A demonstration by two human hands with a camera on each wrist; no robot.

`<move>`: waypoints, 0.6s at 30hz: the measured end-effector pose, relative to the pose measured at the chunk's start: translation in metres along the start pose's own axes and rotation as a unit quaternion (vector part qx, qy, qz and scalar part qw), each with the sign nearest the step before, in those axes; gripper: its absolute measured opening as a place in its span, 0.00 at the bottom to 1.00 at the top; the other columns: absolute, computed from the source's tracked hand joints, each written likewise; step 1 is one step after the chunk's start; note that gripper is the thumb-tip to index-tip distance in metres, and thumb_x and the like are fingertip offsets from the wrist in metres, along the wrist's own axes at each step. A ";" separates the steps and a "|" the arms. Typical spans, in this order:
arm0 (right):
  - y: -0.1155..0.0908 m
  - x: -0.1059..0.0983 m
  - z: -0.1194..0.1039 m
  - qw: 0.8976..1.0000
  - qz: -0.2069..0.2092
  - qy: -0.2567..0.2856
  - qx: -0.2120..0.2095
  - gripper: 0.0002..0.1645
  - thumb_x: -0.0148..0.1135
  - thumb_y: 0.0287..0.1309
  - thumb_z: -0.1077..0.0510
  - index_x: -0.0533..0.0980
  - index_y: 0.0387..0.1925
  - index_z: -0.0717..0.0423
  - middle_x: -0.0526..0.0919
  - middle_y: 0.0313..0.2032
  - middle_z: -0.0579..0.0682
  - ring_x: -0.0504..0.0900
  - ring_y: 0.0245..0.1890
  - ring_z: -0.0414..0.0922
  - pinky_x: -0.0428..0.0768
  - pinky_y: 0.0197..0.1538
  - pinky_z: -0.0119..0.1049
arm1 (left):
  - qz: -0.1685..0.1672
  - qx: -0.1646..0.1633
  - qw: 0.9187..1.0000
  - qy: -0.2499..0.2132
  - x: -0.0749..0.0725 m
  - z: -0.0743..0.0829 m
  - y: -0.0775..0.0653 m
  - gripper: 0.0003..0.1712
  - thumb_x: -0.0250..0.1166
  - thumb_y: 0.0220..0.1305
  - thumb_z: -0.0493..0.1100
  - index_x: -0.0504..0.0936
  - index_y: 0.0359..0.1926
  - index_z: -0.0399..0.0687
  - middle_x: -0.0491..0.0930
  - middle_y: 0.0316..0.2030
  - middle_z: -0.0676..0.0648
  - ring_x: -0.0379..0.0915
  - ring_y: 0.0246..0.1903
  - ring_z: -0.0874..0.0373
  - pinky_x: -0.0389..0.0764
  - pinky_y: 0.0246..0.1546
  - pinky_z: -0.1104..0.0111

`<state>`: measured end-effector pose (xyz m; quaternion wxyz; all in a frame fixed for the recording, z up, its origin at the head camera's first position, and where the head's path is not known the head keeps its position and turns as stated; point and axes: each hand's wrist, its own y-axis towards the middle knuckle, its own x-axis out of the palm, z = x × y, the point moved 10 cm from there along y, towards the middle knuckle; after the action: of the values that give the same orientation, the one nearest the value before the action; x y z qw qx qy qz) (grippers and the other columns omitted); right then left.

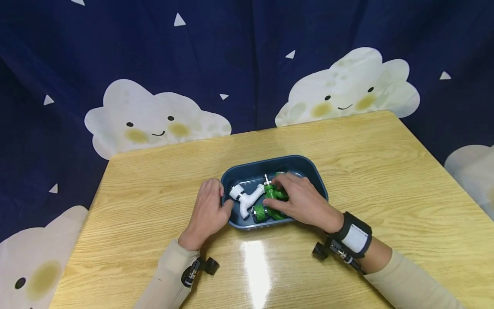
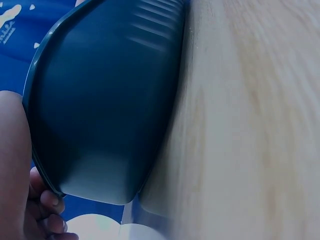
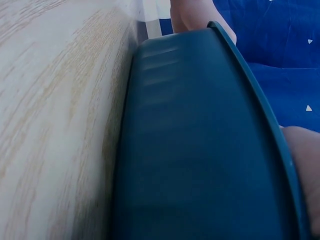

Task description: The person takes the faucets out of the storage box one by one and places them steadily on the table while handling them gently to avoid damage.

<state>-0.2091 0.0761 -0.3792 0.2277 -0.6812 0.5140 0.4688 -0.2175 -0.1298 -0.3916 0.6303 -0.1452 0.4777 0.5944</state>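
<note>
A dark blue plastic bin (image 1: 266,165) stands on the table with taps inside it. My left hand (image 1: 208,206) grips its left rim, thumb over the edge and curled fingers outside, as the left wrist view also shows. In the left half of the bin lies a white plastic tap (image 1: 250,200) with a ribbed collar. My right hand (image 1: 302,199) reaches over the near right rim, its thumb and fingers around a green tap (image 1: 270,191) with a metal tip. Another green ribbed collar (image 1: 260,213) shows below the thumb. The hand hides part of the green pieces.
The wooden table (image 1: 154,180) extends on all sides of the bin. A dark blue curtain (image 1: 247,64) with smiling clouds hangs behind the table's far edge. Each wrist carries a small strapped-on camera, the right one on a black band (image 1: 353,236).
</note>
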 end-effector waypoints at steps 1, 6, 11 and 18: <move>0.000 0.000 0.000 1.000 0.000 -0.001 0.000 0.32 0.70 0.58 0.34 0.79 0.54 0.52 0.84 0.43 0.47 0.82 0.41 0.45 0.73 0.47 0.46 | -0.001 -0.001 1.000 0.000 0.000 0.000 0.000 0.12 0.60 0.48 0.39 0.65 0.31 0.45 0.62 0.28 0.49 0.57 0.33 0.53 0.59 0.39 0.67; 0.000 0.000 0.001 1.000 0.000 -0.005 -0.001 0.31 0.70 0.58 0.34 0.79 0.53 0.51 0.84 0.42 0.47 0.81 0.40 0.43 0.73 0.46 0.45 | -0.002 -0.002 1.000 -0.001 0.000 0.000 0.000 0.12 0.60 0.48 0.38 0.65 0.31 0.45 0.62 0.28 0.49 0.57 0.33 0.53 0.59 0.39 0.67; 0.001 -0.001 0.000 1.000 0.000 -0.007 -0.006 0.30 0.70 0.58 0.35 0.79 0.53 0.51 0.84 0.41 0.46 0.81 0.40 0.43 0.72 0.46 0.44 | -0.001 0.000 1.000 -0.002 0.000 0.001 0.001 0.12 0.60 0.48 0.38 0.65 0.31 0.45 0.61 0.28 0.49 0.57 0.33 0.53 0.59 0.39 0.67; 0.003 -0.001 0.000 1.000 -0.001 -0.009 -0.010 0.28 0.71 0.59 0.37 0.79 0.52 0.52 0.84 0.41 0.47 0.82 0.40 0.43 0.73 0.45 0.45 | -0.006 -0.004 1.000 -0.002 0.000 0.001 0.002 0.12 0.60 0.48 0.38 0.65 0.31 0.45 0.61 0.28 0.49 0.57 0.33 0.53 0.59 0.39 0.67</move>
<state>-0.2121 0.0752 -0.3776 0.2262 -0.6798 0.5061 0.4802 -0.2187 -0.1288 -0.3901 0.6340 -0.1493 0.4734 0.5930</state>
